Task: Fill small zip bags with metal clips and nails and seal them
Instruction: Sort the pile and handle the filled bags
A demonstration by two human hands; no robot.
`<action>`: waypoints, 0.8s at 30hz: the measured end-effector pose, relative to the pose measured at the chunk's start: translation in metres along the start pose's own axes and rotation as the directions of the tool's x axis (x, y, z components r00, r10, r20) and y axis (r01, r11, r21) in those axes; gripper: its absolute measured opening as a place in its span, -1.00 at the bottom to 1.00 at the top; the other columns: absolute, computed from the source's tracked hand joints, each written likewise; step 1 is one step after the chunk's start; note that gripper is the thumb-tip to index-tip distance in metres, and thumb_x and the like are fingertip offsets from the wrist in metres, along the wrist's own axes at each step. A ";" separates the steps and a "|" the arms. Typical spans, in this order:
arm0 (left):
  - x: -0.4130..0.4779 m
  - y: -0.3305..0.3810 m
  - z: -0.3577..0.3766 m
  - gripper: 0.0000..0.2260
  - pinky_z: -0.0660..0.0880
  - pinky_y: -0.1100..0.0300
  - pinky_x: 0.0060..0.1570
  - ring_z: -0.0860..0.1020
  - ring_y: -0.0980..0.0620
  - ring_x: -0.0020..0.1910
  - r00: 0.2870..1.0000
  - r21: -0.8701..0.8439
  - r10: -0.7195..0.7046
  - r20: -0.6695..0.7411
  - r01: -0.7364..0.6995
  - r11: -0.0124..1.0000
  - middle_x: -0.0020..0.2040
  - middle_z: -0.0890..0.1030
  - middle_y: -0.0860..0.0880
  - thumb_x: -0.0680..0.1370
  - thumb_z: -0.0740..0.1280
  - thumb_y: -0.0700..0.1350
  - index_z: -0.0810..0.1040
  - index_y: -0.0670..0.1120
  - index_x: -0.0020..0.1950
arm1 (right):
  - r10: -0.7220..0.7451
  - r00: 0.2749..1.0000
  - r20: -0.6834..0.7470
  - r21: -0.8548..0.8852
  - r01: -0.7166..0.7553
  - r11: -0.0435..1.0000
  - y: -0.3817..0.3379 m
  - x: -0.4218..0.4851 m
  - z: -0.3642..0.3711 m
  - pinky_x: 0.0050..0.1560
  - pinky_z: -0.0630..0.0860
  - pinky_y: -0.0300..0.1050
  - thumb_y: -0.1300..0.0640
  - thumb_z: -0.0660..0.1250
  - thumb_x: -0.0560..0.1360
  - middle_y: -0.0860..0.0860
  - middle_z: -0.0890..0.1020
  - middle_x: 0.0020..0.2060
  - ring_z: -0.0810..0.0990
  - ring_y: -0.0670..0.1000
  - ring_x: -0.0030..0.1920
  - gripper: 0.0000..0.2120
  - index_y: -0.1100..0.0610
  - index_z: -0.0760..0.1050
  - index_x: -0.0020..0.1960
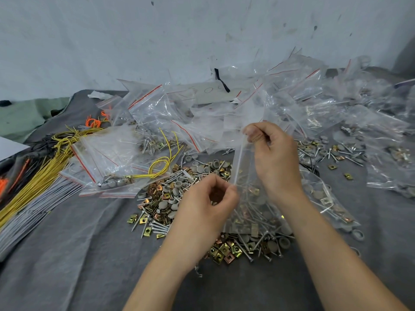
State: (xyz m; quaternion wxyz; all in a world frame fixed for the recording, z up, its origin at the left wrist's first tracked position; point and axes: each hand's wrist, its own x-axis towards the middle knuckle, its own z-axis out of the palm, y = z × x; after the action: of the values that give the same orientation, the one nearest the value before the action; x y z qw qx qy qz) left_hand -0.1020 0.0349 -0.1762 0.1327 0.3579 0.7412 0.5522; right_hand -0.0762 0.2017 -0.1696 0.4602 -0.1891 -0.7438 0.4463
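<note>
A small clear zip bag point(247, 205) hangs above the grey cloth, held between both hands, with nails, gold clips and grey caps inside. My left hand point(204, 205) pinches the near end of its zip strip. My right hand point(271, 156) pinches the far end, so the strip runs stretched between them. Under the bag lies a loose pile of nails, metal clips and grey caps point(179, 198).
Filled zip bags point(116, 158) lie left of the pile. A heap of clear zip bags point(280, 93) covers the back and right. Yellow wire bundles point(45, 167) and grey ties point(33, 209) lie at the left. A pale wall rises behind the grey cloth point(89, 254).
</note>
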 end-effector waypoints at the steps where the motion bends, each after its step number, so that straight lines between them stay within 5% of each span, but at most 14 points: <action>1: 0.000 0.000 0.000 -0.83 0.32 0.39 -0.41 0.39 0.21 -0.42 1.000 -0.014 -0.001 -0.003 0.001 1.000 -0.38 0.52 0.09 0.59 0.35 -0.04 0.55 -0.05 -0.18 | 0.002 1.000 -0.003 0.003 -0.002 1.000 0.001 0.001 0.000 0.02 0.48 -0.13 -0.03 0.28 0.64 -0.15 0.63 -0.13 0.58 -0.06 -0.04 -0.85 -0.04 0.61 -0.01; 13: -0.002 0.001 -0.001 -0.85 0.36 0.37 -0.40 0.43 0.21 -0.40 1.000 0.022 0.001 -0.023 0.000 1.000 -0.28 0.60 0.02 0.58 0.34 -0.05 0.55 -0.01 -0.18 | 0.028 0.997 -0.078 0.071 -0.022 0.997 0.004 0.007 -0.002 -0.09 0.41 -0.44 0.02 0.30 0.63 -0.18 0.63 -0.18 0.55 -0.27 -0.14 -0.87 -0.02 0.61 -0.02; 24: -0.003 0.003 -0.002 -0.85 0.27 0.41 -0.46 0.33 0.23 -0.48 0.999 0.004 -0.001 -0.032 0.001 1.000 -0.26 0.59 -0.08 0.58 0.33 -0.04 0.55 -0.04 -0.16 | 0.093 0.984 -0.149 0.109 -0.077 0.991 0.006 0.014 -0.009 -0.24 0.39 -0.47 0.09 0.29 0.65 -0.17 0.58 -0.25 0.49 -0.32 -0.31 -0.85 -0.01 0.60 -0.06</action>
State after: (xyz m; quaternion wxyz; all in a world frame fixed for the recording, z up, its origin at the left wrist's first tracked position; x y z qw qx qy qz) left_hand -0.0997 0.0321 -0.1731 0.1202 0.3490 0.7445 0.5563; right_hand -0.0766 0.2190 -0.1663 0.5059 -0.2306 -0.6732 0.4875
